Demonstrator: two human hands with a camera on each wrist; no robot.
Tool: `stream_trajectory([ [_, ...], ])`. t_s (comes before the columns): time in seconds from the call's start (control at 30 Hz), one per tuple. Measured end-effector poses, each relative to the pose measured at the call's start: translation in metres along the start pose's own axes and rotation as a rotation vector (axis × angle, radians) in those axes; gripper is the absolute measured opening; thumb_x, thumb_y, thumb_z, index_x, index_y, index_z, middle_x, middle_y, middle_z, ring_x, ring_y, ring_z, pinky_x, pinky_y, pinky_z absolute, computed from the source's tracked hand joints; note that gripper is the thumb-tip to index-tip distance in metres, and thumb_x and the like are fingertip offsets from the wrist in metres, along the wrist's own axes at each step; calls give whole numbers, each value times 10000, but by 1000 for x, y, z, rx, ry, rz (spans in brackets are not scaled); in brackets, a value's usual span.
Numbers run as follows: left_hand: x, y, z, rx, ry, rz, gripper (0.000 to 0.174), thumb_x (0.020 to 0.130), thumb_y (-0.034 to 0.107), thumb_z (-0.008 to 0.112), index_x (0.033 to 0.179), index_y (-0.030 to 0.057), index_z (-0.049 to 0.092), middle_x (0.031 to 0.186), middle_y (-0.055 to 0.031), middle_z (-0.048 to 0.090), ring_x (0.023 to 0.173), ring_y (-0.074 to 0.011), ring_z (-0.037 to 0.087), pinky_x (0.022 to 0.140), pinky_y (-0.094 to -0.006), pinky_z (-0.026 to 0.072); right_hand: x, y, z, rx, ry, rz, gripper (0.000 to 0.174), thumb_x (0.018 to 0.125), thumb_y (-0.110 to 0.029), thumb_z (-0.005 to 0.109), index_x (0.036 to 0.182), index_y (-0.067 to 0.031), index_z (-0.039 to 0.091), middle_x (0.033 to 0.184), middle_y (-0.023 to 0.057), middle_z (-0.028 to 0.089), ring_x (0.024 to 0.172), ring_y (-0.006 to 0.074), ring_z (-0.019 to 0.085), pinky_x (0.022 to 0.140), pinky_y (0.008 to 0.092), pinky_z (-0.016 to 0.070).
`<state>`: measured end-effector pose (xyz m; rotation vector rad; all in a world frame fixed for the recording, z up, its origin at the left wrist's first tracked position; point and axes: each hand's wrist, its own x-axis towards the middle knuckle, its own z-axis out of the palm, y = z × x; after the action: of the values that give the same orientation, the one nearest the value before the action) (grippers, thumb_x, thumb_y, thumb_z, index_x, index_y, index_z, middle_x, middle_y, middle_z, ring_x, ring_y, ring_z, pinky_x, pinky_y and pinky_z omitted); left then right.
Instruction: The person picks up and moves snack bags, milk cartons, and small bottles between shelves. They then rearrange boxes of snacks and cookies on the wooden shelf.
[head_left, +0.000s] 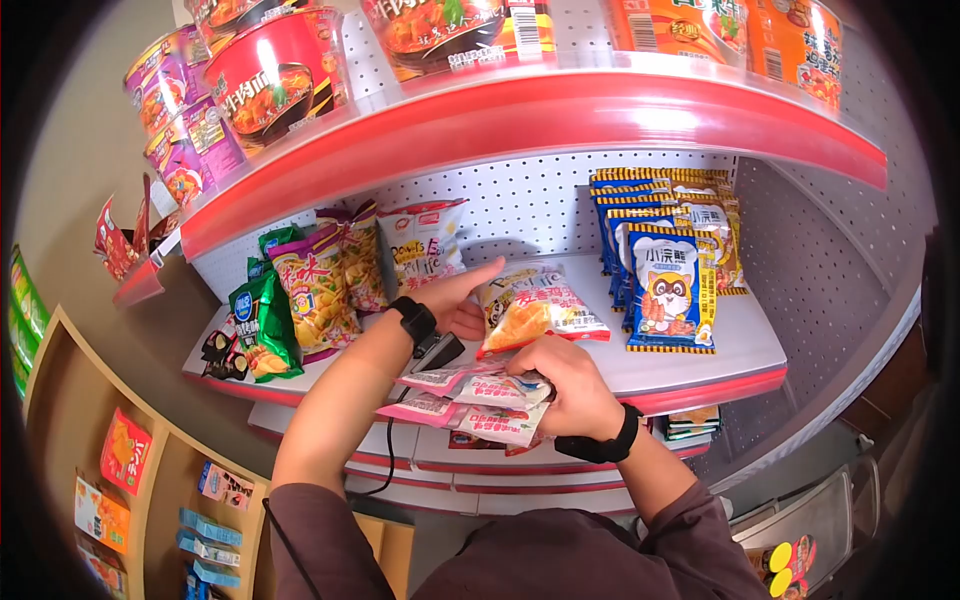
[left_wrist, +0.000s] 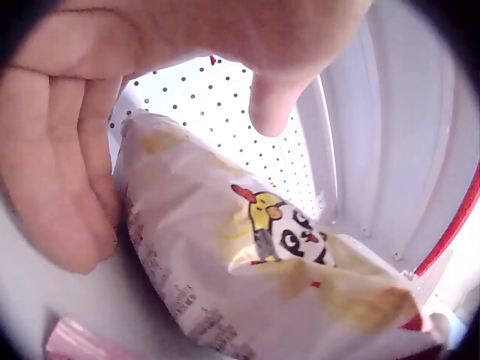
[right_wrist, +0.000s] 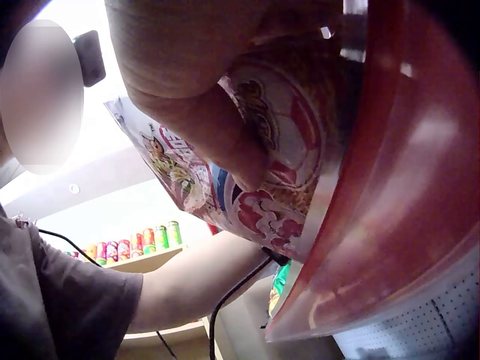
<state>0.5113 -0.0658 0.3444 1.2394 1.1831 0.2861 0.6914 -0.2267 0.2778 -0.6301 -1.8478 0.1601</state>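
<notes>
My left hand (head_left: 455, 303) reaches over the shelf with its fingers extended, right at the side of a plump white and yellow bag of chips (head_left: 540, 305). In the left wrist view this chip bag (left_wrist: 225, 247) shows a chick and panda print, with the thumb raised apart from it. My right hand (head_left: 575, 385) grips flat pink-and-white snack packets (head_left: 480, 400) at one end, in front of the shelf edge. The right wrist view has the thumb curled over a printed packet (right_wrist: 180, 165). Behind the left hand stands another chip bag (head_left: 422, 240).
Green (head_left: 265, 325) and purple-yellow snack bags (head_left: 320, 290) stand at the left of the shelf. Blue raccoon packets (head_left: 665, 290) are stacked at its right. Overhead, a red-edged shelf (head_left: 540, 112) carries instant noodle tubs. A black cable (head_left: 385, 465) hangs from the left wrist.
</notes>
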Motion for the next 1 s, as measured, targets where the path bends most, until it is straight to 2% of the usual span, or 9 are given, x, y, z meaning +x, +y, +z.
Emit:
stream_trajectory([
  [0.17, 36, -1, 3, 42, -194, 108, 503, 930, 422, 703, 1254, 49, 613, 1169, -95, 689, 1062, -175, 681, 927, -385, 563, -2, 3, 1, -19, 12, -25, 359, 632, -94, 801, 931, -72, 603, 834, 116, 614, 787, 359, 603, 682, 428, 466],
  [0.2, 36, 3, 2, -2, -233, 92, 392, 957, 292, 686, 1263, 57, 617, 1185, -51, 689, 1065, -146, 673, 931, -370, 556, -2, 4, 1, -17, 16, -31, 358, 634, -94, 799, 933, -71, 603, 834, 119, 614, 790, 362, 604, 683, 429, 465],
  [0.33, 35, 13, 1, -61, -261, 151, 394, 935, 195, 704, 1282, 39, 601, 1203, -66, 684, 1104, -183, 664, 962, -388, 533, -4, 5, 0, -6, 15, -20, 362, 626, -81, 783, 939, -63, 601, 854, 126, 615, 804, 364, 603, 695, 437, 472],
  [0.43, 33, 26, 11, -149, -232, 484, 432, 911, 135, 717, 1304, 29, 573, 1210, -81, 679, 1123, -199, 657, 969, -383, 524, -5, 5, 2, 7, 9, -22, 364, 620, -69, 770, 940, -58, 597, 873, 118, 618, 814, 356, 605, 708, 431, 484],
  [0.47, 28, 35, 15, -156, -128, 504, 495, 868, 41, 731, 1325, 23, 544, 1229, -95, 668, 1133, -212, 651, 970, -377, 521, -5, 5, 2, 14, 5, -19, 361, 621, -67, 767, 939, -59, 596, 875, 116, 619, 816, 354, 607, 709, 430, 485],
  [0.6, 60, 43, 20, -49, -58, 823, 569, 804, -61, 748, 1322, 20, 527, 1234, -100, 653, 1131, -216, 643, 964, -365, 522, -5, 7, 1, 15, 4, -27, 356, 619, -61, 764, 932, -62, 594, 876, 106, 621, 816, 345, 609, 709, 428, 488],
  [0.7, 88, 46, 20, -89, 71, 861, 553, 802, -58, 752, 1300, 26, 528, 1216, -99, 653, 1122, -213, 643, 955, -361, 526, -5, 6, 2, 26, 25, -35, 360, 611, -55, 763, 927, -61, 592, 873, 104, 618, 815, 345, 607, 706, 432, 487],
  [0.83, 84, 57, 27, -48, 13, 724, 568, 794, -16, 781, 1298, 56, 529, 1203, -59, 652, 1133, -178, 618, 934, -315, 503, -5, 4, 0, 27, 2, -19, 381, 601, -52, 764, 935, -59, 581, 882, 98, 618, 837, 337, 607, 720, 425, 487],
  [1.0, 76, 61, 26, -33, 10, 722, 561, 809, 64, 800, 1306, 66, 542, 1190, -35, 656, 1069, -135, 612, 857, -289, 480, -4, 3, -2, 16, -8, -16, 384, 600, -63, 769, 930, -58, 572, 881, 98, 617, 840, 337, 606, 722, 424, 485],
])
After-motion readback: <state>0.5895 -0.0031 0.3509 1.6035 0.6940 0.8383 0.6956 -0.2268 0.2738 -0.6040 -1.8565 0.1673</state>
